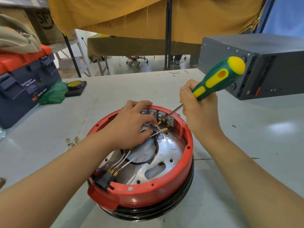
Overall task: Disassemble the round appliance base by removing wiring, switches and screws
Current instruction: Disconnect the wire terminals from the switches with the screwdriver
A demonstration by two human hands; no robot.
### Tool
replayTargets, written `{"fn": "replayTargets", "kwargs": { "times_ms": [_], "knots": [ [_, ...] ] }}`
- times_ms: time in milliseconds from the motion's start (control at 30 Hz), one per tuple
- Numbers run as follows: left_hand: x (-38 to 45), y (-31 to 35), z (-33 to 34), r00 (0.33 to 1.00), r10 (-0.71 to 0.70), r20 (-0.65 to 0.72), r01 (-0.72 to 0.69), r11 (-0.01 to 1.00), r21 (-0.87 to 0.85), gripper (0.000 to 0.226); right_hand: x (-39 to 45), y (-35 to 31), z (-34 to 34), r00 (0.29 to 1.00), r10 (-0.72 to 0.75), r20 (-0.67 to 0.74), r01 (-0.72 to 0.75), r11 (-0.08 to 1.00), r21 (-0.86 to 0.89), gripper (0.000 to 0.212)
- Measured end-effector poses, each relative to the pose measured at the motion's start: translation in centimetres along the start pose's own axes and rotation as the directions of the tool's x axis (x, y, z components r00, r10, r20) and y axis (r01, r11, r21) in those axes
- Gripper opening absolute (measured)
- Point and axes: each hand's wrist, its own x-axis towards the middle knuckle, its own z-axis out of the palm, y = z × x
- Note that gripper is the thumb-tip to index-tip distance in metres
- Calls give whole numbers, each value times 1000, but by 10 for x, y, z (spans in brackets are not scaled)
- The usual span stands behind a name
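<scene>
The round appliance base (156, 190) has a red rim and lies open side up on the grey table, showing its metal plate. Grey switches (160, 114) line its far inner wall. My left hand (131, 125) reaches inside and pinches a white wire (156, 131) with brass terminals just below the switches. My right hand (199, 111) grips a green and yellow screwdriver (217, 78). Its tip touches a terminal at one of the switches. More white wires (130, 162) run to a black connector (107, 177) at the near rim.
Loose brass terminals with wire bits (71, 141) lie left of the base. A blue and orange toolbox (24, 86), a green bag (54, 94) and a roll of yellow tape (74, 84) sit at the left. A dark metal case (256, 66) stands at the right.
</scene>
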Motion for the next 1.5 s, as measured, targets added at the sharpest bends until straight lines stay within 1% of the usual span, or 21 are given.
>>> {"fn": "replayTargets", "kwargs": {
  "times_ms": [100, 267, 400, 533, 667, 767, 900, 1067, 1200, 1267, 1333, 1400, 1433, 1467, 1500],
  "knots": [
    [0, 0, 0, 1000, -5, 1, 5, 1000, 2, 28, 4, 2, -1, 995, 91, -48, -88, 995, 48, 27],
    [0, 0, 0, 1000, -6, 7, 6, 1000, -3, 27, 6, 3, -1, 986, 154, -69, -151, 987, 45, 28],
    [0, -1, 0, 1000, -6, 8, 6, 1000, 0, 26, 6, 2, -1, 982, 178, -66, -174, 982, 69, 27],
    [1, -1, 0, 1000, -7, 10, 7, 1000, -5, 26, 6, 1, -1, 980, 190, -53, -184, 977, 105, 35],
    [1, 0, 0, 1000, -7, 3, 7, 1000, -11, 25, 7, 1, -2, 980, 195, -35, -190, 975, 112, 35],
    [1, -1, 0, 1000, -14, 2, 14, 1000, -13, 24, 8, 1, -3, 984, 179, -6, -177, 977, 121, 35],
    [1, 0, 1, 1000, -17, 0, 17, 1000, -12, 24, 7, 1, -5, 991, 123, 50, -127, 986, 108, 27],
    [0, 0, 0, 1000, -17, 7, 17, 1000, -16, 25, 5, -2, -9, 978, 16, 210, -24, 999, 33, 23],
    [0, 0, 0, 1000, -18, 9, 18, 1000, -16, 25, 8, -2, -11, 954, 16, 299, -24, 999, 25, 21],
    [0, 0, 0, 1000, -14, 9, 15, 1000, -14, 25, 10, -1, -12, 949, 30, 313, -44, 998, 39, 21],
    [1, 0, 0, 1000, -15, 9, 16, 1000, -13, 26, 14, -1, -15, 956, 62, 287, -81, 995, 55, 21],
    [1, 0, 1, 1000, -16, 7, 17, 1000, -12, 25, 14, 1, -17, 957, 136, 255, -172, 978, 122, 19],
    [1, 0, 1, 1000, -16, 5, 16, 1000, -11, 25, 13, 2, -14, 947, 186, 264, -238, 954, 184, 18],
    [1, 0, 1, 1000, -14, 1, 14, 1000, -10, 25, 10, 4, -10, 928, 226, 295, -299, 926, 230, 19],
    [1, 0, 1, 1000, -13, -3, 13, 1000, -7, 25, 7, 5, -4, 912, 243, 331, -326, 918, 224, 19]
  ]
}}
